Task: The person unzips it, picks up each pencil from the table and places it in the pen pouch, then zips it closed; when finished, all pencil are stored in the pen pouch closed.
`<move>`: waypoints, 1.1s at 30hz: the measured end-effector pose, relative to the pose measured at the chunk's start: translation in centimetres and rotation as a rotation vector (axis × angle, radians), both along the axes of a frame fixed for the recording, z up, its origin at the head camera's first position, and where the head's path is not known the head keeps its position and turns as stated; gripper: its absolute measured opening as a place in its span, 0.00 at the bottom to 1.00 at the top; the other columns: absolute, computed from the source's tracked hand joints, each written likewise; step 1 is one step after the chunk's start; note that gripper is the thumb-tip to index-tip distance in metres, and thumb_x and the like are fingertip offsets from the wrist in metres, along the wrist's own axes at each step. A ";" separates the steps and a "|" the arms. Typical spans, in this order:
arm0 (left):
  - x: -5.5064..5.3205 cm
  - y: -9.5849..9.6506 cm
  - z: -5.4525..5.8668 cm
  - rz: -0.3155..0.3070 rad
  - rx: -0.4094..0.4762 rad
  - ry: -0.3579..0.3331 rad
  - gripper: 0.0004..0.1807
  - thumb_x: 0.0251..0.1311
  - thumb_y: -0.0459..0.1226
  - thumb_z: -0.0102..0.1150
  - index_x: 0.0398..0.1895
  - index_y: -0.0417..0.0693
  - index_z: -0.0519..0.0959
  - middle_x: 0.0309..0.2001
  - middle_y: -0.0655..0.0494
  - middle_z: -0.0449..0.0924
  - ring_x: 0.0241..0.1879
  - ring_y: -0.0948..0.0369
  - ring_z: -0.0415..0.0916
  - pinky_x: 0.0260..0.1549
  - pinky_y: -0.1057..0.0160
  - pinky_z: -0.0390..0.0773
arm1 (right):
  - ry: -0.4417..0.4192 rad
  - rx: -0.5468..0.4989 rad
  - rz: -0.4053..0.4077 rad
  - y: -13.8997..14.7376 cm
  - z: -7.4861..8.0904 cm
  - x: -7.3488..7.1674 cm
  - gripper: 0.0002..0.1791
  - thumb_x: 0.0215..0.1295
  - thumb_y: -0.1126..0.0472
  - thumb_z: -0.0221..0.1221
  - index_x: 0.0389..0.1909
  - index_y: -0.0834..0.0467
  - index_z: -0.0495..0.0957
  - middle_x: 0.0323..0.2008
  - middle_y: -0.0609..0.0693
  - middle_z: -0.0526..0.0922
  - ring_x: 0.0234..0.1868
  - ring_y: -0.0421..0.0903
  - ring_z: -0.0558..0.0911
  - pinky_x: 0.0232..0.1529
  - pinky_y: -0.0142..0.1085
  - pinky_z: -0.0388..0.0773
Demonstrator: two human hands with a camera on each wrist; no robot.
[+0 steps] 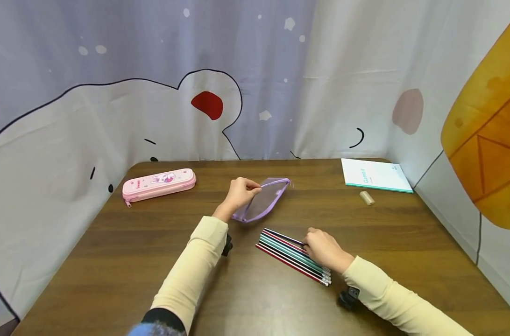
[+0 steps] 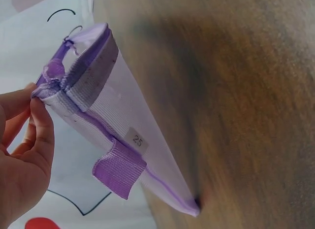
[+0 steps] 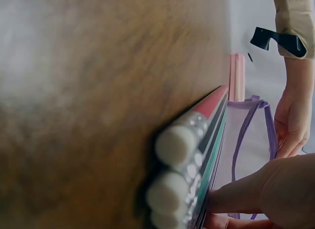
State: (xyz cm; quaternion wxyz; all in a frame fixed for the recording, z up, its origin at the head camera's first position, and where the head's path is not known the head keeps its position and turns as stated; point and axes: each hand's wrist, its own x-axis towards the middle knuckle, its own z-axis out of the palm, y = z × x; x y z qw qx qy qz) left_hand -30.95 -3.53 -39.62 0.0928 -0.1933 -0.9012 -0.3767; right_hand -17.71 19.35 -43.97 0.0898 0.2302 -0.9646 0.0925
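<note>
My left hand pinches the upper edge of a purple mesh zipper pouch, whose mouth gapes toward me in the head view. In the left wrist view, thumb and fingertips grip the zipper end of the pouch, with a purple fabric tab and a "25" label on its side. A row of several pencils in red, black and green lies on the table, white erasers toward the right hand. My right hand reaches over the row, fingertips pinching a dark pencil at its far side.
A pink pencil case lies at the back left of the wooden table. At the back right lies a white notebook with a green edge, a small beige eraser-like block in front of it. A printed curtain hangs behind.
</note>
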 end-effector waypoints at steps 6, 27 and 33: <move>0.0 0.0 -0.3 0.011 0.005 0.006 0.07 0.50 0.37 0.61 0.31 0.43 0.84 0.31 0.50 0.84 0.29 0.60 0.81 0.29 0.68 0.78 | -0.035 -0.017 -0.030 0.0 0.3 -0.1 0.12 0.47 0.70 0.58 0.11 0.53 0.74 0.16 0.46 0.70 0.17 0.39 0.69 0.13 0.30 0.60; 1.3 0.4 -0.4 0.038 0.048 -0.012 0.06 0.50 0.35 0.60 0.29 0.43 0.84 0.26 0.50 0.83 0.22 0.64 0.76 0.22 0.74 0.72 | -0.511 -0.850 -0.212 -0.3 2.3 -4.8 0.15 0.55 0.69 0.56 0.40 0.76 0.75 0.25 0.61 0.81 0.17 0.37 0.75 0.23 0.30 0.77; 1.9 0.7 -0.4 0.056 0.062 -0.003 0.06 0.50 0.35 0.60 0.29 0.42 0.83 0.24 0.52 0.82 0.21 0.65 0.74 0.22 0.74 0.71 | -0.648 -1.201 -0.251 -3.4 1.7 -5.0 0.20 0.54 0.73 0.54 0.48 0.79 0.67 0.29 0.59 0.79 0.19 0.38 0.77 0.26 0.30 0.79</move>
